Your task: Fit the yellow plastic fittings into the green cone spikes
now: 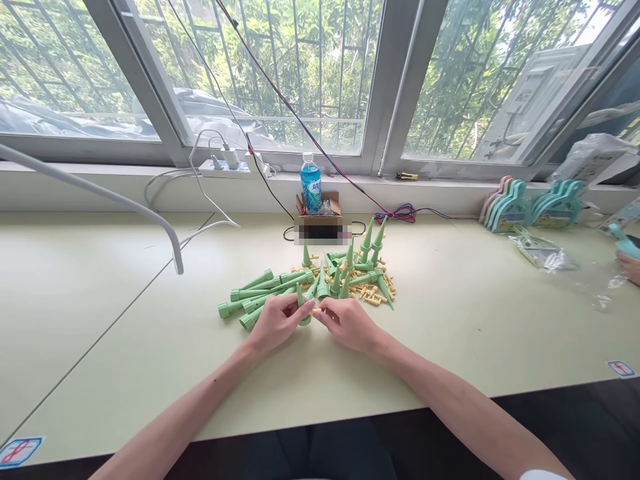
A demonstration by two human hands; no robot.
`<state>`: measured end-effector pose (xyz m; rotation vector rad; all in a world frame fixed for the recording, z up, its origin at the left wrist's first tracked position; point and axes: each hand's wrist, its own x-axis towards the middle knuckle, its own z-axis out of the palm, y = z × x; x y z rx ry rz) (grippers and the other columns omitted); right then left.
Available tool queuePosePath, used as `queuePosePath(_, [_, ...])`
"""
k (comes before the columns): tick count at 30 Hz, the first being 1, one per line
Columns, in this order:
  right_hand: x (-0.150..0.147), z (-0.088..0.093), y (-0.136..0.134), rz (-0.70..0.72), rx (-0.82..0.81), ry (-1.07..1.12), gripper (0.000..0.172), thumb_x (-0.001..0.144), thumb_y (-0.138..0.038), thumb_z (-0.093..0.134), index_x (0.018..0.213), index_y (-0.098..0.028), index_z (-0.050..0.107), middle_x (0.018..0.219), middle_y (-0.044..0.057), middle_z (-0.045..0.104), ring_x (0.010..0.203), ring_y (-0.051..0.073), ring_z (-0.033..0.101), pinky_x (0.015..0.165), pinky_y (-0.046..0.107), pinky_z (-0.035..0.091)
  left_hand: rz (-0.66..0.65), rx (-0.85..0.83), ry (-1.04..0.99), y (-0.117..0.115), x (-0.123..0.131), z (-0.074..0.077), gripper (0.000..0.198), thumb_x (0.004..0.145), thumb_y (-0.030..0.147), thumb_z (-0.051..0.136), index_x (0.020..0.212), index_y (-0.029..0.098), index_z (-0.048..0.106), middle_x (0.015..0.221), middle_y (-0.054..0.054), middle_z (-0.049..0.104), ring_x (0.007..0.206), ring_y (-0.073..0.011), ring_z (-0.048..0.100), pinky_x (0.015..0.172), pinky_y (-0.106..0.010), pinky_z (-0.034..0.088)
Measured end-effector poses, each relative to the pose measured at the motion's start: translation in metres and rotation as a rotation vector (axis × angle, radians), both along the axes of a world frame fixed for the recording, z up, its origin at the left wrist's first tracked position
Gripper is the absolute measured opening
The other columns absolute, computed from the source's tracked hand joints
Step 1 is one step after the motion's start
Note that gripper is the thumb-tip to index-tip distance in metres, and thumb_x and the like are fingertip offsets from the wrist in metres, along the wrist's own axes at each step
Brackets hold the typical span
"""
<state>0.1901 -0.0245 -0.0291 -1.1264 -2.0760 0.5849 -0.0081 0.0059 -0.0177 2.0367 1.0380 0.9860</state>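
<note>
My left hand (278,321) is closed around a green plastic spike (301,297), which stands point up near the table's front middle. Between the fingertips of my right hand (350,323) is a small yellow plastic peg (316,310), held against the spike's right side. Just beyond my hands lies a heap of green spikes (260,288), several on their sides and others upright on their bases. Many small yellow T-shaped pegs (371,293) are scattered beside and among them on the right.
A small cardboard box (320,219) with a blue-liquid bottle (311,185) stands behind the heap. A bundled cable (400,213) lies right of it. A grey curved tube (100,190) reaches in from the left. Pastel hangers (510,207) and a person's hand (629,265) are at right.
</note>
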Motion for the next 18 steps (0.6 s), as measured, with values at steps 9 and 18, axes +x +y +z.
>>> queuePosePath(9, [0.001, 0.0004, -0.0019, 0.004, -0.042, 0.017, 0.016, 0.099, -0.03, 0.057, 0.108, -0.018, 0.061, 0.062, -0.005, 0.059, 0.05, 0.011, 0.048, 0.056, 0.022, 0.036, 0.012, -0.013, -0.002, 0.0006, 0.001, 0.0, 0.048, 0.093, 0.047, 0.059, 0.058, 0.016, 0.047, 0.053, 0.005, 0.028, 0.05, -0.0082, 0.02, 0.045, -0.023, 0.016])
queuePosePath(18, [0.0, -0.0003, -0.0007, -0.008, -0.003, -0.018, 0.023, 0.102, -0.03, 0.052, 0.083, -0.019, 0.059, 0.059, -0.003, 0.055, 0.05, 0.01, 0.044, 0.052, 0.022, 0.031, -0.004, 0.016, 0.019, 0.0007, 0.0006, -0.0014, 0.049, 0.094, 0.046, 0.057, 0.057, 0.016, 0.045, 0.053, 0.005, 0.026, 0.049, -0.0082, 0.02, 0.045, -0.024, 0.016])
